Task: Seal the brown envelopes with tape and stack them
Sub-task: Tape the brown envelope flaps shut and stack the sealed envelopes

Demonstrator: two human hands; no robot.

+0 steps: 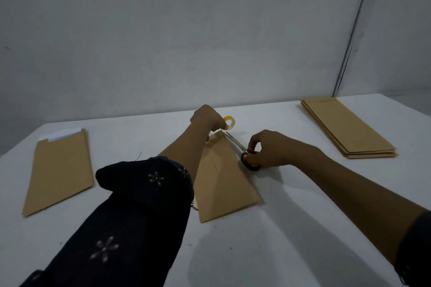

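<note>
1. The left hand (207,117) reaches to the far end of the middle envelope (224,177), fingers curled down at the tape roll (229,122). It seems to pinch the roll or a drawn length of tape just at the envelope's top; the strip itself is too thin to make out. Holding there would keep the tape taut over the flap for a cut.

2. The right hand (268,149) grips the orange-and-black handles of the scissors (242,151), fingers curled round the loops. The blades point toward the far edge of the bench (303,228), tips just beside the roll and slightly parted — placed, I judge, to snip the tape close to the envelope's edge.

3. The middle envelope lies flat near the centre of the bench, long axis running from the near edge toward the far edge, so its flap end sits under both hands.

4. Toward the left edge lies a single envelope (59,170) with white paper showing at its open far end — probably waiting to be sealed.

5. Near the far right corner sits a stack of envelopes (345,128), edges roughly aligned and well apart from the work; whether these are finished ones I cannot tell.

6. Step in hand, as I judge it: cutting the tape for the middle envelope.
</note>
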